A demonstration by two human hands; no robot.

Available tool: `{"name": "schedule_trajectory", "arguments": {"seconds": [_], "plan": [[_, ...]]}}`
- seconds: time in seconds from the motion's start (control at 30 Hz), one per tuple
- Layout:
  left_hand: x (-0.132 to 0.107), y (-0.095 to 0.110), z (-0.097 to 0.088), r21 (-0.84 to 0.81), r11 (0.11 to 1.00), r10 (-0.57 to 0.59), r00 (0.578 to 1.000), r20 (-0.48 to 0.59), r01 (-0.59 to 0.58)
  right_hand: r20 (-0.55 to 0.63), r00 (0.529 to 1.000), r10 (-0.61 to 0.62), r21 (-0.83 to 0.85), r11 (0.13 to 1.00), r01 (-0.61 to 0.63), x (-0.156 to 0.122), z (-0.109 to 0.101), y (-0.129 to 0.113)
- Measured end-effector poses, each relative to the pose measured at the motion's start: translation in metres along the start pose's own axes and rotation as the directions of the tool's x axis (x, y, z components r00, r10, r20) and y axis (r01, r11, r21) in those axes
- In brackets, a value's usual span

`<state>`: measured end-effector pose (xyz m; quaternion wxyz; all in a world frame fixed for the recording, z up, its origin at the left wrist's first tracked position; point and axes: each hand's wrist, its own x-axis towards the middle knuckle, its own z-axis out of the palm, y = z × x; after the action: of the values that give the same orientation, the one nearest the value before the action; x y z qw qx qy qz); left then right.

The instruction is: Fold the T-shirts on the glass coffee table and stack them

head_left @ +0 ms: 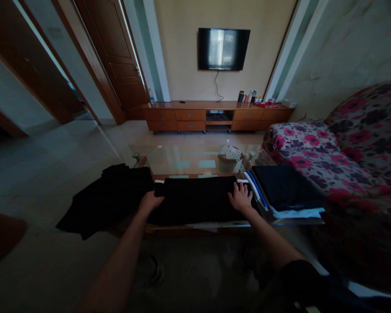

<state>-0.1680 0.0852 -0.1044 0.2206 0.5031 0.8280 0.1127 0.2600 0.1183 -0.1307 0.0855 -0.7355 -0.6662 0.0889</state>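
Black cloth point(195, 198): spread as a flat, long block along the near edge of the glass table point(169, 152), around the middle of that edge, between the loose heap and the stack

Left hand point(152, 202): on the cloth's left end, thumb laid across the top; the other fingers are hard to make out, so I cannot tell whether it grips the cloth or only presses it

Right hand point(241, 197): open, fingers spread, resting on the cloth's right end, gripping nothing that shows

Stack point(288, 187): toward the table's near right corner, folded pieces lying one on another, a dark one on top, with white and blue edges showing below; this part looks done

Loose heap point(114, 200): dark cloth at the table's left end, rumpled, with a pointed end reaching out to the left; it looks not yet folded, and how many pieces it holds I cannot tell

Stage: judged by these three, partway along; the cloth under the hands seems partly folded, wider than the stack and not yet on it, and the heap looks untouched by folding
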Motion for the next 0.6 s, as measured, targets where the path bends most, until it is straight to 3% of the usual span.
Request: {"name": "schedule_trajectory", "arguments": {"seconds": [0.07, 0.13, 0.2, 0.27, 0.33, 0.43, 0.5, 0.6], "plan": [[-0.004, 0.01, -0.001, -0.004, 1.0, 0.021, 1.0, -0.015, -0.021, -0.001, 0.998, -0.063, 0.109, 0.992, 0.063, -0.001, -0.01, -0.016], [-0.011, 0.024, -0.004, 0.022, 0.998, 0.059, 0.997, -0.056, -0.058, 0.004, 0.976, -0.217, 0.279, 0.938, 0.207, -0.006, -0.018, -0.035], [-0.022, 0.041, -0.008, 0.061, 0.992, 0.121, 0.986, -0.113, -0.114, 0.018, 0.912, -0.409, 0.487, 0.8, 0.349, -0.014, -0.025, -0.055], [-0.033, 0.059, -0.012, 0.067, 0.981, 0.193, 0.967, -0.165, -0.184, 0.041, 0.848, -0.529, 0.683, 0.634, 0.363, -0.023, -0.03, -0.076], [-0.046, 0.077, -0.016, 0.039, 0.965, 0.263, 0.94, -0.218, -0.26, 0.107, 0.831, -0.545, 0.839, 0.499, 0.219, -0.031, -0.033, -0.097], [-0.064, 0.103, -0.02, -0.002, 0.931, 0.352, 0.903, -0.246, -0.364, 0.318, 0.816, -0.483, 0.937, 0.293, -0.192, -0.04, -0.035, -0.125], [-0.075, 0.117, -0.02, -0.09, 0.884, 0.437, 0.881, -0.183, -0.458, 0.432, 0.768, -0.472, 0.897, 0.133, -0.422, -0.042, -0.037, -0.138], [-0.088, 0.13, -0.02, -0.423, 0.735, 0.6, 0.799, 0.041, -0.53, 0.493, 0.69, -0.531, 0.791, -0.058, -0.609, -0.041, -0.041, -0.145]]}}
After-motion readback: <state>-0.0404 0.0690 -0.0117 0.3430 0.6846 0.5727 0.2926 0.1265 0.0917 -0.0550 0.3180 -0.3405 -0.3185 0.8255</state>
